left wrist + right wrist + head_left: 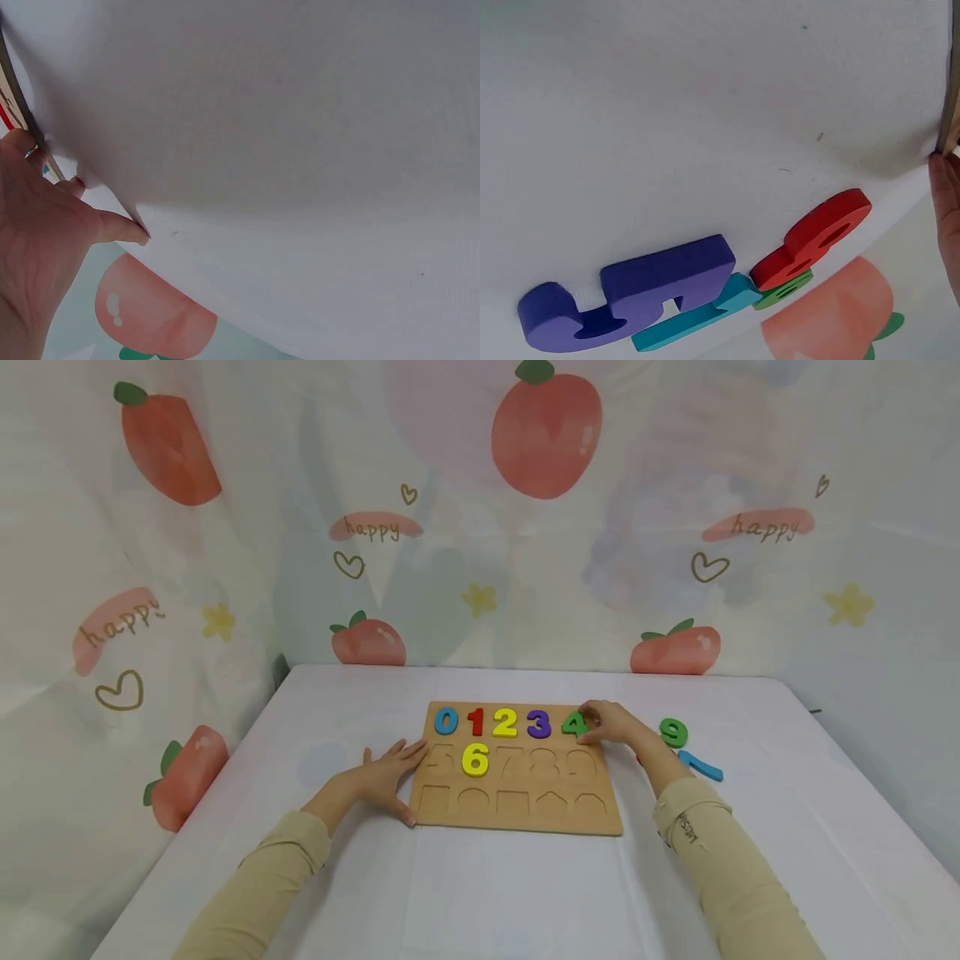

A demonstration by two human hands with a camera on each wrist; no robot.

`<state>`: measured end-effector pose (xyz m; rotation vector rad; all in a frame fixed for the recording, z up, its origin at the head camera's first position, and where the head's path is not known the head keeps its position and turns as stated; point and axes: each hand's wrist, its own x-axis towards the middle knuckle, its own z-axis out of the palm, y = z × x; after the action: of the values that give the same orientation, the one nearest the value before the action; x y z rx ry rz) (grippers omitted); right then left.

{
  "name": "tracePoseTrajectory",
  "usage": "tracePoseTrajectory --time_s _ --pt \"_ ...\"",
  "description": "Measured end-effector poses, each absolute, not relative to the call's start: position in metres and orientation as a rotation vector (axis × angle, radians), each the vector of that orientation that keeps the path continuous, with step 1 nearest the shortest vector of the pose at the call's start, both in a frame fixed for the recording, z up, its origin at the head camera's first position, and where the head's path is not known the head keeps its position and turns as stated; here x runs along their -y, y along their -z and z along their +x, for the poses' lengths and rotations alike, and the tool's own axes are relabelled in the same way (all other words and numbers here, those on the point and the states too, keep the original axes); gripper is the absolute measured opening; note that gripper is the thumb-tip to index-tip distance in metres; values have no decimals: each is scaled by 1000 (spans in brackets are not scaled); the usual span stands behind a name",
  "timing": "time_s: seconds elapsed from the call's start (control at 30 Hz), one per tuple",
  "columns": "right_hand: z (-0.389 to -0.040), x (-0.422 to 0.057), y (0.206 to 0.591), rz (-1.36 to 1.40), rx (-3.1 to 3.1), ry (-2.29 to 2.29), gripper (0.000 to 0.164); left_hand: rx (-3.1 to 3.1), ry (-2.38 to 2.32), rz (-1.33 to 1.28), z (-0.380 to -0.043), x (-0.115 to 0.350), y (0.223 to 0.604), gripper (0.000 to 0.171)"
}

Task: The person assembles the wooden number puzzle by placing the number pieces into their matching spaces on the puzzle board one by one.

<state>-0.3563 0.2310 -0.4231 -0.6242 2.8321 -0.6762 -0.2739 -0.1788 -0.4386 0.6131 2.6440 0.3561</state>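
A wooden number board (517,823) lies on the table. My left hand (384,777) rests against its left edge, fingers spread and straight, thumb by the near corner. At the board's top right corner my right hand (613,723) pinches the green number 4 (573,724) between thumb and fingers. The 4 sits at its place in the top row, partly covered by the fingertips. Blue 0 (446,721), red 1 (476,722), yellow 2 (505,722) and purple 3 (538,724) stand along that row. A yellow 6 (475,760) is in the middle row.
Right of the board lie a green 9 (673,732) and a blue 7 (701,766). A purple 5 (630,300) and a red 8 (814,238) show beside them in the right wrist view; the right arm mostly hides these from the head camera. A printed cloth (525,568) hangs behind.
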Motion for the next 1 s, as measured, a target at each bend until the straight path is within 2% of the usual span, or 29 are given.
tracePoseTrajectory --time_s 0.3,1.0 --pt "-362 -228 424 -559 -2833 633 59 -2653 -354 631 -278 179 442 124" --pt "-350 -221 429 -455 -2841 692 71 -2643 -359 634 -276 182 441 123"
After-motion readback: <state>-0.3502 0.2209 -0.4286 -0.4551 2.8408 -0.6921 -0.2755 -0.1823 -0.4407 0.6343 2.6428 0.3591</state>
